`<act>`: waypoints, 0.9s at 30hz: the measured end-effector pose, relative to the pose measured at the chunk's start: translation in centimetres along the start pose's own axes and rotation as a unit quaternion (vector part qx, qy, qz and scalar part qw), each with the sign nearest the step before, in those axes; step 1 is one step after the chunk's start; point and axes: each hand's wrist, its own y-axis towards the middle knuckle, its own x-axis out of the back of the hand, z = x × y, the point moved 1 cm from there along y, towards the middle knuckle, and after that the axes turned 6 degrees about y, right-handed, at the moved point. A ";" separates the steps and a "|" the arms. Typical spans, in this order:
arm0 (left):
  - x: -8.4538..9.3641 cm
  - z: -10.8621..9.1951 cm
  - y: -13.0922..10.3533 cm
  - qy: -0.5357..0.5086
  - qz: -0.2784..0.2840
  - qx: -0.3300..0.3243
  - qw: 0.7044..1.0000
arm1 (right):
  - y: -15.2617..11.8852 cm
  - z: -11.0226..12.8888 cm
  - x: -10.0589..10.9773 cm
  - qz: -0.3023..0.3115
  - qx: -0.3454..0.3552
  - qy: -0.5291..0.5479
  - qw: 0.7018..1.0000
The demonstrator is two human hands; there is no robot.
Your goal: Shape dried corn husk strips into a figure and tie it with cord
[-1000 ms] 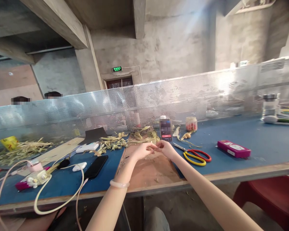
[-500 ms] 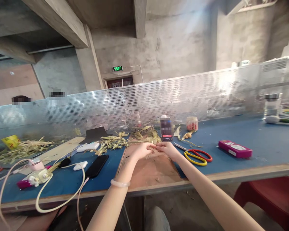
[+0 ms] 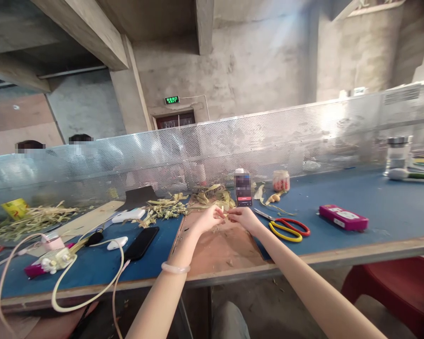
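Observation:
Over the brown board [image 3: 229, 254], my left hand [image 3: 211, 221] and my right hand [image 3: 243, 220] meet fingertip to fingertip. Both sets of fingers are pinched around a small pale yellow piece [image 3: 226, 215], too small to make out fully. Dried leaves [image 3: 212, 195] are heaped just behind the hands. A phone [image 3: 243, 189] stands upright behind my right hand, its screen lit. Scissors [image 3: 286, 229] with red and yellow handles lie to the right of that hand.
Dried plant strips [image 3: 171, 207] and a black phone [image 3: 142, 243] lie left on the blue table. Cables loop over its edge near a power strip [image 3: 49, 263]. Rightward are a magenta box [image 3: 343, 218] and a jar [image 3: 281, 181]. A perforated metal screen [image 3: 286, 141] runs behind.
Both hands keep close to the same place. The fingertips have parted slightly, and more of the pale yellow piece shows between them.

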 end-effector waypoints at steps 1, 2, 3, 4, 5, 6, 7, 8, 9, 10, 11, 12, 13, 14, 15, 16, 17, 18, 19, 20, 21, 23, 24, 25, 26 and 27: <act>0.0 -0.1 0.0 -0.007 0.001 0.001 1.000 | 0.0 0.1 0.0 0.000 0.001 -0.005 1.000; -0.1 -0.2 0.0 -0.014 0.002 0.002 1.000 | 0.0 0.1 -0.1 0.001 0.003 -0.009 1.000; -0.1 -0.3 0.0 -0.019 0.003 0.002 1.000 | 0.0 0.2 -0.1 0.001 0.005 -0.013 1.000; -0.1 -0.5 -0.1 -0.024 0.004 0.000 1.000 | 0.0 0.2 -0.1 0.001 0.007 -0.017 1.000; -0.1 -0.6 -0.1 -0.028 0.004 -0.002 1.000 | 0.0 0.2 -0.1 0.001 0.009 -0.020 1.000; -0.1 -0.7 -0.1 -0.031 0.004 -0.006 0.999 | 0.0 0.2 -0.2 0.000 0.012 -0.024 1.000; -0.1 -0.8 -0.2 -0.034 0.003 -0.010 0.999 | -0.1 0.3 -0.2 -0.001 0.014 -0.028 1.000; -0.1 -0.9 -0.2 -0.035 0.003 -0.014 0.999 | -0.1 0.3 -0.2 -0.001 0.017 -0.032 0.999; -0.1 -1.0 -0.2 -0.036 0.002 -0.017 0.999 | -0.1 0.3 -0.2 -0.001 0.021 -0.036 0.999; 0.0 -1.0 -0.3 -0.036 0.002 -0.020 0.999 | -0.2 0.4 -0.2 -0.001 0.024 -0.041 0.999; 0.0 -1.0 -0.3 -0.036 0.001 -0.022 0.999 | -0.2 0.5 -0.1 -0.001 0.027 -0.046 0.999; 0.0 -1.0 -0.3 -0.035 0.001 -0.024 0.999 | -0.3 0.5 -0.1 0.000 0.030 -0.051 0.998; 0.0 -1.0 -0.3 -0.034 0.001 -0.025 0.999 | -0.3 0.6 -0.1 0.001 0.033 -0.057 0.998; 0.0 -0.9 -0.3 -0.034 0.001 -0.025 0.999 | -0.4 0.7 -0.2 0.002 0.036 -0.062 0.997; 0.0 -0.8 -0.3 -0.033 0.001 -0.025 0.999 | -0.4 0.8 -0.2 0.004 0.039 -0.068 0.997; 0.0 -0.8 -0.2 -0.031 0.002 -0.025 0.999 | -0.5 0.9 -0.2 0.007 0.042 -0.073 0.996; 0.0 -0.7 -0.2 -0.030 0.003 -0.025 0.999 | -0.5 0.9 -0.2 0.011 0.044 -0.079 0.996; -0.1 -0.7 -0.2 -0.028 0.002 -0.024 0.999 | -0.6 1.0 -0.2 0.016 0.047 -0.084 0.995; -0.1 -0.7 -0.2 -0.026 0.002 -0.023 0.999 | -0.6 1.0 -0.2 0.021 0.049 -0.090 0.994; -0.1 -0.7 -0.2 -0.024 0.001 -0.021 0.999 | -0.6 1.0 -0.2 0.026 0.052 -0.096 0.994; -0.1 -0.7 -0.2 -0.023 0.001 -0.020 1.000 | -0.6 1.0 -0.2 0.030 0.054 -0.103 0.993; -0.1 -0.7 -0.2 -0.022 -0.001 -0.019 1.000 | -0.6 1.0 -0.1 0.032 0.058 -0.119 0.991; -0.1 -0.6 -0.1 -0.023 -0.002 -0.018 1.000 | -0.6 0.9 -0.1 0.029 0.060 -0.128 0.990; -0.1 -0.6 -0.1 -0.024 -0.004 -0.017 1.000 | -0.5 0.8 0.0 0.023 0.062 -0.136 0.989; -0.1 -0.5 0.0 -0.024 -0.007 -0.015 1.000 | -0.5 0.8 0.0 0.015 0.064 -0.143 0.988; -0.1 -0.4 0.1 -0.023 -0.010 -0.013 1.000 | -0.4 0.7 0.0 0.005 0.066 -0.149 0.987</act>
